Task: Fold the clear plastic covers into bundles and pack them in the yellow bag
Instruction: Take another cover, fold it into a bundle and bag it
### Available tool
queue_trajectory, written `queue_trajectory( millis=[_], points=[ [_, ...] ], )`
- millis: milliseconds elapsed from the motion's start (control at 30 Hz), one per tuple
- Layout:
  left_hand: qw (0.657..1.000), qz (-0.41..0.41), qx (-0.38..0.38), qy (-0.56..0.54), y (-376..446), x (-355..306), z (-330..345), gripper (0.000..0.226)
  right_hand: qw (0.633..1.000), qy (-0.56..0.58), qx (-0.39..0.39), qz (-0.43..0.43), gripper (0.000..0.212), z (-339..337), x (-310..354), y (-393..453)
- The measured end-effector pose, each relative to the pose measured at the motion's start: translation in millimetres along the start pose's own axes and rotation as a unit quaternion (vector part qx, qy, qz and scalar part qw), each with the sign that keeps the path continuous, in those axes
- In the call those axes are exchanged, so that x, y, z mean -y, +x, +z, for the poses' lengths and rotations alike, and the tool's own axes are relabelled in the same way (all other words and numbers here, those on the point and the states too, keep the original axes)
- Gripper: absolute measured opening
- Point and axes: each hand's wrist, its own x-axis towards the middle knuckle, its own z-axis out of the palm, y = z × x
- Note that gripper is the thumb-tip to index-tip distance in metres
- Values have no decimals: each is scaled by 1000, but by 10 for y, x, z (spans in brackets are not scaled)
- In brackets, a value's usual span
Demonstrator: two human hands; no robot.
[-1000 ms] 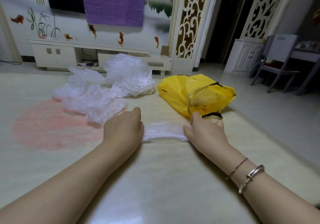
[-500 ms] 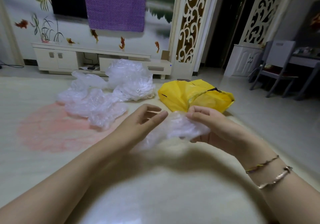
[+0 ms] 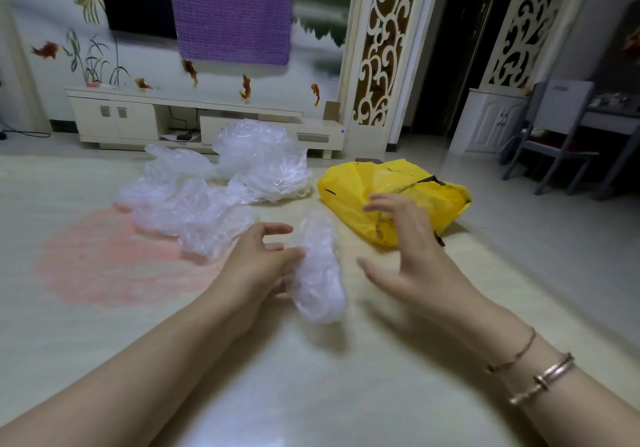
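Right hand (image 3: 408,256) has let go of the bundle (image 3: 318,270), fingers spread. Left hand (image 3: 256,263) alone pinches it, yellow bag (image 3: 349,187) behind.

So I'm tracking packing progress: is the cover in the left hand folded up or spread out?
Folded up: the clear cover is a compact bundle gripped by the left hand, not yet in the yellow bag.

home living room | low TV cabinet (image 3: 194,119) | fish mural (image 3: 246,86) | carved screen (image 3: 381,41)
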Motion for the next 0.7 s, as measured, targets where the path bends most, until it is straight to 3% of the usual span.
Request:
queue_trajectory(
  millis=[100, 233, 300, 367, 433, 600, 700],
  points=[
    [1000, -11, 2, -6, 8, 43, 8, 43, 992, -38, 86, -86, 58, 110, 145, -93],
    [998, -6, 10, 65, 19, 86, 10, 48, 979, -54, 137, -137, 31, 216, 179, -102],
    [986, 51, -13, 161, 24, 100, -15, 51, 979, -18, 166, -120, 20, 206, 161, -107],
    [950, 152, -39, 269, 7, 79, -42, 50, 978, 14, 183, -97, 23, 203, 154, -113],
    [935, 218, -21, 280, -20, 43, -56, 38, 978, 41, 191, -79, 26, 209, 184, -109],
    [948, 139, 65, 277, -28, 63, -14, 12, 968, 157, 195, 30, 17, 164, 215, -56],
    [952, 98, 41, 287, 10, 86, -11, 31, 960, 214, 162, 84, 10, 193, 169, 55]
  ],
)
